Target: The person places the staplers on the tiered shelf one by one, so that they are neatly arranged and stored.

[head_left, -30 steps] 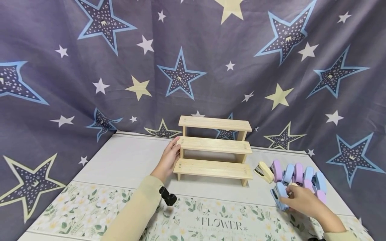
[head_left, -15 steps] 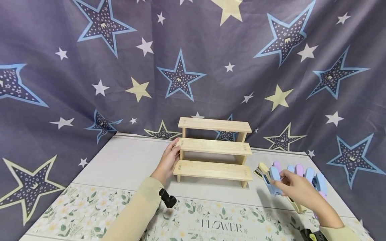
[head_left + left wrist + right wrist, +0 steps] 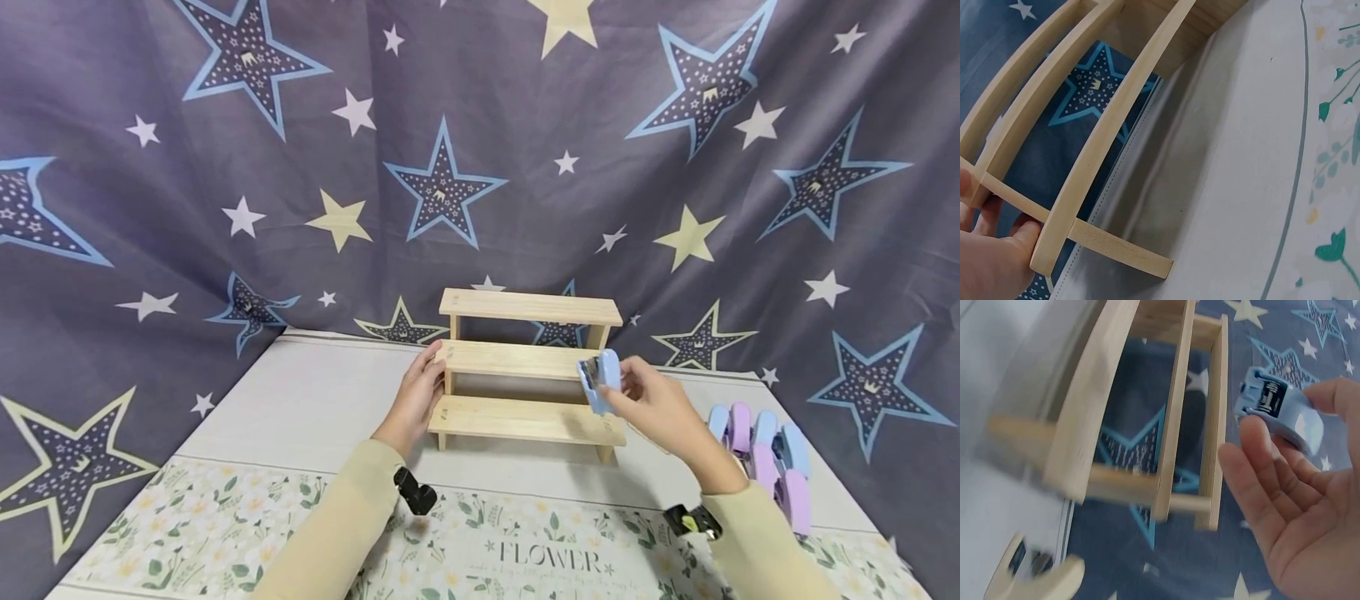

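Note:
A light wooden three-tier display shelf (image 3: pixel 517 417) stands near the back of the table. At its left end my left hand (image 3: pixel 415 396) grips the side by the middle tier, with fingers (image 3: pixel 988 215) curled round the frame in the left wrist view. My right hand (image 3: pixel 663 412) pinches a small light-blue stapler (image 3: pixel 610 371) between thumb and fingers, in front of the right ends of the middle and lowest tiers. In the right wrist view, this stapler's dark inner part faces the camera. All three tiers are bare apart from the overlap in view.
Several blue and purple staplers (image 3: pixel 765 454) stand close together at the right of the table. A cream stapler (image 3: pixel 1063 581) lies near the shelf's right end, mostly hidden by my right hand in the head view. A star-patterned curtain (image 3: pixel 337 275) hangs right behind.
My right hand has picked up the blue stapler from the group and carried it left and up to the shelf. The left hand keeps its grip in the same place.

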